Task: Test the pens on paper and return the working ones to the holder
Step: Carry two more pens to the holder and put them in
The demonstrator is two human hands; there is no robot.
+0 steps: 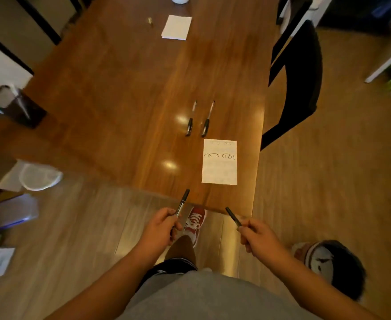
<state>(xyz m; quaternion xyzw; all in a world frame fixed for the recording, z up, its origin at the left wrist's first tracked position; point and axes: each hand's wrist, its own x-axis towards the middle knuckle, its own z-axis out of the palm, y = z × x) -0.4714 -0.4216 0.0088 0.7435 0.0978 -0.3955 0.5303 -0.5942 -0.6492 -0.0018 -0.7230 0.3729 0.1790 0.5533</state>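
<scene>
Left hand (pixel 161 227) gripped black pen (pixel 182 202), right hand (pixel 257 235) pinched pen cap (pixel 233 217), both before table edge (pixel 227 207). Scribbled paper (pixel 219 167) near edge; two capped pens (pixel 198 118) just beyond.

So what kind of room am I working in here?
Probably an office or meeting room: a long wooden table, a black chair beside it, and a bin on the floor.
</scene>
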